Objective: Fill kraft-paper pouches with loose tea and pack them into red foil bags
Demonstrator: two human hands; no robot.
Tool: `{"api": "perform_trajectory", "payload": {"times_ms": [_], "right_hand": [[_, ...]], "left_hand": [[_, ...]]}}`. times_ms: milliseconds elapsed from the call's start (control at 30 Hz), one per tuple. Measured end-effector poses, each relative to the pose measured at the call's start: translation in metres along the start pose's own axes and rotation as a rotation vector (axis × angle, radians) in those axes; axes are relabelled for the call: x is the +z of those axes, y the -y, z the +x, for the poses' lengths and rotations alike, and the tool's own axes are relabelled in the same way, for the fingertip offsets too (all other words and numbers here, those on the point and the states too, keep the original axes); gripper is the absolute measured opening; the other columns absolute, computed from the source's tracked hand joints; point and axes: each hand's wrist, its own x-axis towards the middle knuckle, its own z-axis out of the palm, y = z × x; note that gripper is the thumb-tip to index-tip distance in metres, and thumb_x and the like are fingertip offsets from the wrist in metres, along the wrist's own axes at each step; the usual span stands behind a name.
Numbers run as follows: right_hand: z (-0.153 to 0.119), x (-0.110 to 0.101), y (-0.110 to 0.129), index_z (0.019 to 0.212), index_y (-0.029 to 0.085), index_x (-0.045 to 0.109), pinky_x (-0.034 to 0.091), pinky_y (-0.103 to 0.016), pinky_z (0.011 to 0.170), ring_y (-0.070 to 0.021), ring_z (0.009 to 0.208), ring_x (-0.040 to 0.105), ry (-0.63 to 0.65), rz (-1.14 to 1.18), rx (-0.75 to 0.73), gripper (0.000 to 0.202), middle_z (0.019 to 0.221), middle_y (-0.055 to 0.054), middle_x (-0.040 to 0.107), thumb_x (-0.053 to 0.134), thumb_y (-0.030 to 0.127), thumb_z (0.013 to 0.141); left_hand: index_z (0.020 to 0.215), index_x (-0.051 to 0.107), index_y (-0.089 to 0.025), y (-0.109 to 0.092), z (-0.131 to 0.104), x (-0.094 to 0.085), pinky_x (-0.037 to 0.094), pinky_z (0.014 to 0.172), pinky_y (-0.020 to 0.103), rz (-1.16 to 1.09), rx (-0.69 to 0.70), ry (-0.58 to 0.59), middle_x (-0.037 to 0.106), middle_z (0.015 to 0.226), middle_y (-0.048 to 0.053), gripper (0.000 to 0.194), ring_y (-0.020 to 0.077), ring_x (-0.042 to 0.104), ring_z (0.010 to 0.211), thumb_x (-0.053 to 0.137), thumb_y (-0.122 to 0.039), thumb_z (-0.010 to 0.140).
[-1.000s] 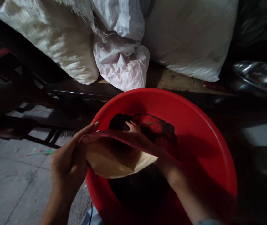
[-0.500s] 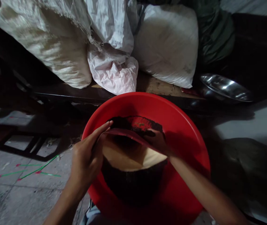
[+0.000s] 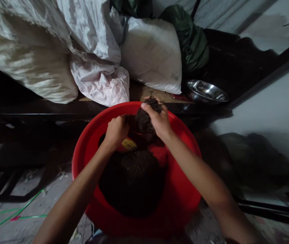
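A large red plastic basin holds a heap of dark, crumbly material that looks like loose dried leaves or soil. My left hand is closed at the edge of a red bag with a yellow label, inside the basin; its mouth is largely hidden in shadow. My right hand grips a clump of the dark material, raised near the basin's far rim, just right of my left hand. Some strands hang out below the fingers.
Behind the basin, a dark wooden bench bears white woven sacks, a crumpled pinkish-white bag, a dark green cloth bundle and a shiny metal bowl. Green sticks with pink ends lie on the tiled floor at left.
My right hand has come up out of the basin with a dark clump. The bag, held wide with its cream inside showing before, has moved away from me. The view has shifted right.
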Motion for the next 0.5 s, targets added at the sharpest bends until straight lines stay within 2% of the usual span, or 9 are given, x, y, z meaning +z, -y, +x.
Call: {"api": "perform_trajectory", "payload": {"times_ms": [67,133,200,267,333,400,433,467,500], "right_hand": [[-0.006,0.009,-0.006,0.115,0.023,0.064,0.056,-0.029,0.084,-0.0152,0.090,0.066,0.087,-0.003,0.027,0.040,0.098,0.000,0.069,0.071,0.051,0.087],[-0.008,0.006,-0.007,0.116,0.023,0.067,0.055,-0.030,0.089,-0.0167,0.095,0.068,0.148,-0.033,0.001,0.041,0.103,0.000,0.072,0.075,0.049,0.085],[-0.006,-0.006,-0.008,0.114,0.025,0.070,0.054,-0.032,0.091,-0.0181,0.101,0.069,0.139,-0.082,-0.042,0.034,0.107,0.000,0.074,0.072,0.047,0.089],[0.001,-0.026,-0.019,0.111,0.026,0.071,0.055,-0.033,0.090,-0.0191,0.104,0.070,0.067,-0.151,-0.073,0.028,0.110,-0.002,0.075,0.061,0.047,0.097],[0.006,-0.049,-0.049,0.111,0.025,0.071,0.056,-0.035,0.091,-0.0205,0.107,0.070,-0.034,-0.274,-0.083,0.034,0.114,-0.004,0.074,0.047,0.048,0.103],[0.000,-0.072,-0.096,0.118,0.021,0.068,0.054,-0.039,0.099,-0.0226,0.116,0.068,-0.104,-0.490,-0.040,0.044,0.123,-0.010,0.072,0.033,0.045,0.107],[-0.008,-0.083,-0.122,0.123,0.017,0.066,0.052,-0.041,0.105,-0.0240,0.122,0.065,-0.080,-0.655,0.023,0.048,0.128,-0.014,0.071,0.027,0.042,0.108],[-0.019,-0.092,-0.147,0.131,0.013,0.062,0.048,-0.044,0.111,-0.0249,0.127,0.063,0.014,-0.826,0.096,0.053,0.134,-0.018,0.068,0.022,0.038,0.108],[-0.033,-0.100,-0.171,0.133,0.009,0.061,0.044,-0.048,0.116,-0.0275,0.132,0.060,0.069,-0.880,0.137,0.053,0.137,-0.022,0.066,0.024,0.034,0.107]], "left_hand": [[0.128,0.074,-0.019,0.002,0.003,0.001,0.055,0.095,0.045,-0.004,-0.010,-0.013,0.077,0.116,0.017,0.046,0.0356,0.073,0.110,0.045,-0.011,0.093],[0.123,0.075,-0.019,0.006,0.006,0.000,0.055,0.091,0.044,-0.010,-0.022,-0.042,0.078,0.110,0.016,0.041,0.0349,0.074,0.105,0.044,-0.016,0.097],[0.115,0.077,-0.018,0.012,0.007,-0.002,0.054,0.085,0.041,-0.029,-0.043,-0.073,0.078,0.102,0.016,0.037,0.0331,0.074,0.097,0.044,-0.022,0.099],[0.106,0.078,-0.016,0.018,0.007,-0.004,0.051,0.078,0.037,-0.081,-0.068,-0.086,0.077,0.092,0.014,0.035,0.0284,0.072,0.085,0.045,-0.023,0.099],[0.097,0.077,-0.015,0.026,0.004,-0.006,0.047,0.071,0.033,-0.152,-0.081,-0.110,0.074,0.083,0.011,0.033,0.0228,0.068,0.074,0.045,-0.024,0.098],[0.092,0.076,-0.014,0.034,-0.001,-0.011,0.043,0.067,0.030,-0.224,-0.077,-0.168,0.072,0.078,0.008,0.032,0.0190,0.063,0.068,0.046,-0.026,0.097],[0.091,0.075,-0.014,0.039,-0.006,-0.015,0.042,0.066,0.029,-0.263,-0.074,-0.206,0.071,0.076,0.006,0.032,0.0178,0.062,0.068,0.047,-0.027,0.096],[0.092,0.076,-0.013,0.044,-0.011,-0.020,0.042,0.065,0.027,-0.300,-0.073,-0.238,0.070,0.077,0.005,0.031,0.0169,0.061,0.068,0.048,-0.028,0.096],[0.095,0.077,-0.013,0.049,-0.017,-0.026,0.042,0.066,0.026,-0.341,-0.078,-0.258,0.071,0.079,0.004,0.031,0.0162,0.062,0.071,0.049,-0.028,0.095]]}}
